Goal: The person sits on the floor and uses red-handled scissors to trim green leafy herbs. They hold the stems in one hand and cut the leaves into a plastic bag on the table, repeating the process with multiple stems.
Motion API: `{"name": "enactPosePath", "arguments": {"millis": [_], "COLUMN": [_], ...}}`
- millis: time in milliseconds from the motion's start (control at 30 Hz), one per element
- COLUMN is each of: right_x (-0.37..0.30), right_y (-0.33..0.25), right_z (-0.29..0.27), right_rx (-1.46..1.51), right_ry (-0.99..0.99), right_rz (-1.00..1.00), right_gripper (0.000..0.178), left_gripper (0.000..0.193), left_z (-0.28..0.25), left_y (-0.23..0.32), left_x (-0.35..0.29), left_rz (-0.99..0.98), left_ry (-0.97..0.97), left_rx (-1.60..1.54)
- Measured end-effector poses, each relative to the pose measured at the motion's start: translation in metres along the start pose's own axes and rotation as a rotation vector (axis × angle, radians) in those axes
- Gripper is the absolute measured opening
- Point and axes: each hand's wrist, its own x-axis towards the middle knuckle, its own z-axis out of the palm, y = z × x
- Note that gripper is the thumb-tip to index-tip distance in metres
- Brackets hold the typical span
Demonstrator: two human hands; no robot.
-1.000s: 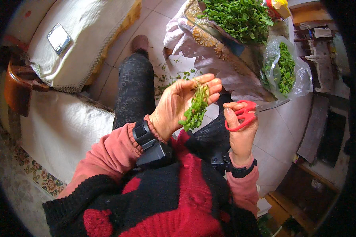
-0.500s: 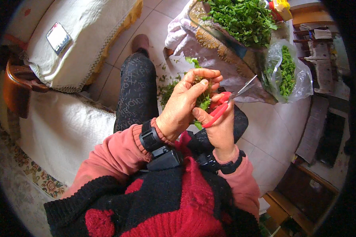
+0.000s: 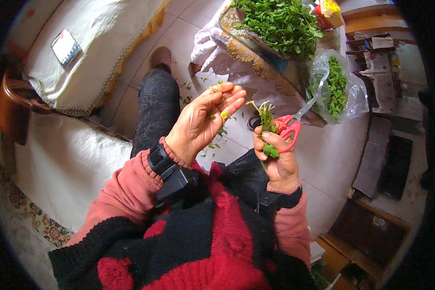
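The person's right hand is closed around a small bunch of green leafy stems and red-handled metal scissors, while the left hand, near it, is palm up, fingers loosely parted, with yellowish-green leaf bits on them. Beyond the right hand are a clear plastic bag of chopped-looking greens and a cloth-covered counter bearing a heap of green leaves.

Scissors: handles coloured red
Bunch: leaves tinted green
Sleeve: dyed pink
Vest: patterned in black and red
Trousers: patterned grey on black
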Motion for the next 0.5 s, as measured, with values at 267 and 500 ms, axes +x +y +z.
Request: {"name": "enactPosePath", "arguments": {"millis": [267, 500], "right_x": [0.002, 0.002], "right_y": [-0.011, -0.015], "right_z": [-0.013, -0.007], "right_rx": [0.244, 0.243], "right_ry": [-0.149, -0.236], "right_rz": [0.079, 0.193], "right_gripper": [0.016, 0.013], "left_gripper": [0.026, 0.035], "left_z": [0.016, 0.031], "left_y": [-0.002, -0.008], "left_x": [-0.006, -0.009], "left_rz": [-0.099, -0.069], "left_ry": [0.035, -0.077], "left_rx": [-0.036, 0.451]}}
